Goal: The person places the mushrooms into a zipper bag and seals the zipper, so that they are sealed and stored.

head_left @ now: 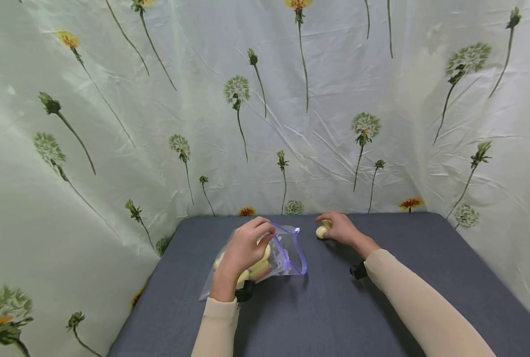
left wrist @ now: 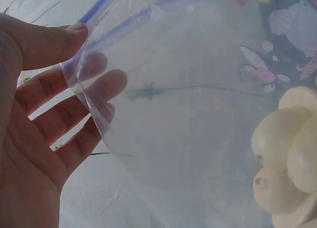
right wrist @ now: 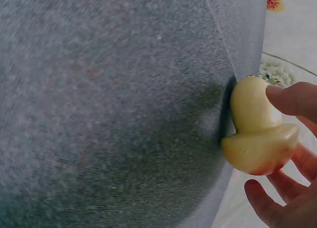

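My left hand (head_left: 246, 244) pinches the purple-edged mouth of a clear zip bag (left wrist: 183, 134) between thumb and fingers. Through the film, several fingertips show behind the edge in the left wrist view. The bag lies on its side with its mouth to the right. Inside it are several smooth, cream-coloured mushroom-like pieces (left wrist: 280, 136). To the right of the bag, my right hand (head_left: 344, 230) holds a pale yellow mushroom-shaped piece (right wrist: 260, 146), reddish at one edge. The thumb presses its rounded stem, and other fingers reach behind the cap, partly hidden.
A dark grey cloth-covered table (head_left: 327, 307) lies under both hands. Behind and at the sides hangs a pale curtain (head_left: 265, 134) printed with dandelions, meeting the table's far edge. Black wrist cameras (head_left: 245, 291) sit under both wrists.
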Demonstrator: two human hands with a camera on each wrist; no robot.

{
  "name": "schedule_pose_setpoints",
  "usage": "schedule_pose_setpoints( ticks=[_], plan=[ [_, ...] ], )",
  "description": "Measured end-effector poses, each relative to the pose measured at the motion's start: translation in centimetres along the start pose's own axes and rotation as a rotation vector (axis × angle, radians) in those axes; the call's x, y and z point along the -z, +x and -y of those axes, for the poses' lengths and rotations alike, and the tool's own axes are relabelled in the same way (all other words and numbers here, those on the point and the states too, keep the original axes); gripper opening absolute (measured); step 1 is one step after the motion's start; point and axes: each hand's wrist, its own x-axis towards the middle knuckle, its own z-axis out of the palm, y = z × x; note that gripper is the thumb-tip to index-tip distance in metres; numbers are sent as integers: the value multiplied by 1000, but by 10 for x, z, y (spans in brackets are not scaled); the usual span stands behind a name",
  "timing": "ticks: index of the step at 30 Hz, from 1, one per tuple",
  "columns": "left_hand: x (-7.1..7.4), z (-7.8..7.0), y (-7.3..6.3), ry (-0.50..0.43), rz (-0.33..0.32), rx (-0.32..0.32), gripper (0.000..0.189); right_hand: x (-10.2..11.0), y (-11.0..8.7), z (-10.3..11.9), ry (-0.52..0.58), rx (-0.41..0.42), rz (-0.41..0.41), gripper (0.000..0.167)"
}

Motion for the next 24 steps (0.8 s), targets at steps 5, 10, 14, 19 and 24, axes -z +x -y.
schedule_pose_setpoints(
  ticks=[5, 10, 14, 19, 24],
  plan=[
    [0, 0, 0, -6, -13, -9, 12, -3, -2, -4, -9, -8, 11, 48],
    [0, 0, 0, -8, -16, -13, 11, -7, -5, -10, -11, -31, 21, 50],
    [0, 0, 0, -4, -6, -7, 10, -9, -7, -11, -17, -25, 13, 50],
    [0, 0, 0, 2, 8, -4, 6, -12, -9, -14, -59, -11, 11, 51],
    [1, 0, 0, 7, 16, 2, 6, -13, -9, -15, -95, -13, 27, 49]
  ],
)
